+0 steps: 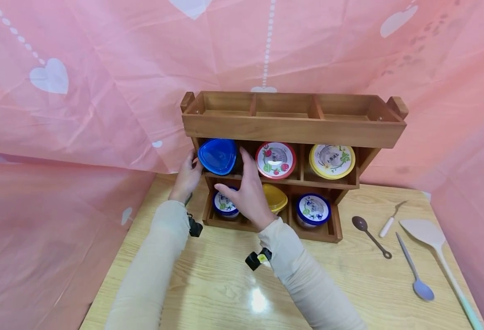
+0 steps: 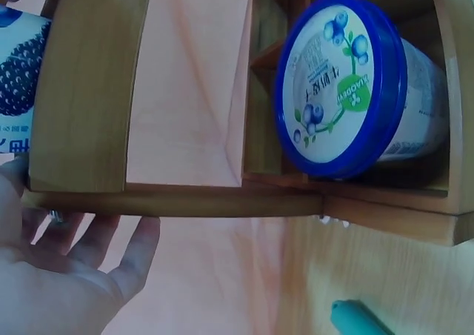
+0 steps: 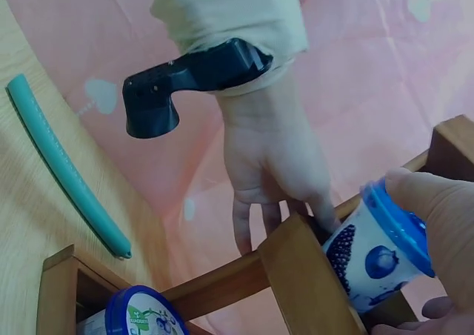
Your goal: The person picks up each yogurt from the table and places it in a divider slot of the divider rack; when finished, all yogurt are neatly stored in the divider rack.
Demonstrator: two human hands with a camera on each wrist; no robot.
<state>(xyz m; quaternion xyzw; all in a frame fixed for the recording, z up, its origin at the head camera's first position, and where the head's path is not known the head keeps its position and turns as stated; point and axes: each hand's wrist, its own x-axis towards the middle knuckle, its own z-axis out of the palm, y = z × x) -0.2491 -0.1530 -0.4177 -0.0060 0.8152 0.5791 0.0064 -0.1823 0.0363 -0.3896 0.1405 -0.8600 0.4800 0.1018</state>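
A rounded-triangular tub with a blue lid (image 1: 218, 156), printed with blackberries and blueberries, sits tilted in the left middle-tier compartment of a wooden shelf rack (image 1: 291, 128). My right hand (image 1: 250, 190) holds the tub from its right side. In the right wrist view, a digit presses the rim of the tub (image 3: 370, 257) and other fingertips lie low beside it. My left hand (image 1: 187, 176) is at the rack's left side, its fingers (image 2: 137, 257) extended outside the side post and its thumb side near the tub.
Beside the tub are a red-rimmed tub (image 1: 275, 160) and a yellow-rimmed tub (image 1: 332, 161). Below stand two blue-rimmed tubs (image 1: 313, 209) and a yellow-lidded one (image 1: 275, 198). On the right lie spoons (image 1: 423, 289), a small fork (image 1: 388, 225) and a spatula (image 1: 425, 231). A teal stick (image 3: 67, 164) lies left.
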